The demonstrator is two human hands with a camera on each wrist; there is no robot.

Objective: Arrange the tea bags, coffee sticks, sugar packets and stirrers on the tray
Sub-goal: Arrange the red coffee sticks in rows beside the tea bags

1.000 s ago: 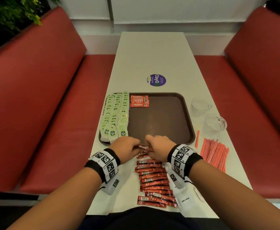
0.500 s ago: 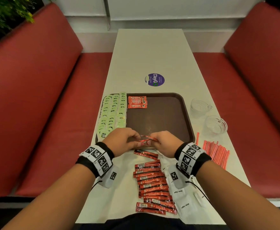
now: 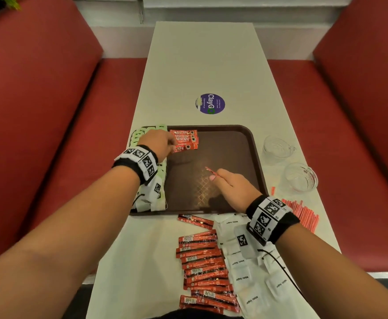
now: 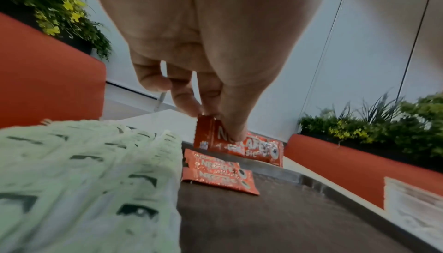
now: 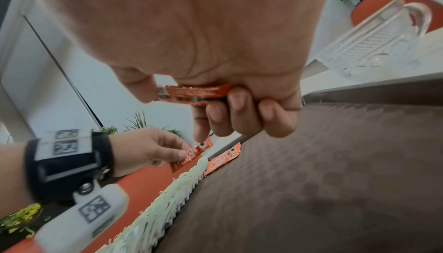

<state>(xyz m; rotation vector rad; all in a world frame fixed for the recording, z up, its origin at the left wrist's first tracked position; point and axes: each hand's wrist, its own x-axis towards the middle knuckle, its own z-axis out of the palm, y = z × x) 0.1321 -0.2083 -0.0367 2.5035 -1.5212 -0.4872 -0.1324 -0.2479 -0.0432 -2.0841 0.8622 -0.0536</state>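
Two coffee sticks are in my hands at once. My left hand (image 3: 159, 143) pinches a red Nescafé stick (image 4: 237, 144) by one end between thumb and fingertips, holding it tilted above the sticks already laid on the tray (image 4: 219, 171). My right hand (image 3: 232, 188) is curled round a second stick (image 5: 194, 94), thumb and forefinger nipping it, the other fingers folded under.

From the head view I only see a thin red sliver (image 3: 210, 170) poking out past my right fingers; the right wrist view shows the stick running across the hand, crinkled and glossy. The head view makes my left stick (image 3: 185, 147) look as if it lies with the laid ones; the left wrist view shows it lifted clear of them. That view also shows the pale green tea bags (image 4: 84, 181) packed in rows just left of my left hand, which the head view half hides under my wrist.

Both hands are over the brown tray (image 3: 255, 157), the right one nearer me. Behind my right wrist, off the tray, lie the remaining red sticks (image 3: 203, 265) fanned in a column, with white sugar packets (image 3: 246, 277) beside them. Red stirrers (image 3: 303, 212) lie to the right of that wrist, and two clear glass cups (image 3: 300, 177) stand beyond them.
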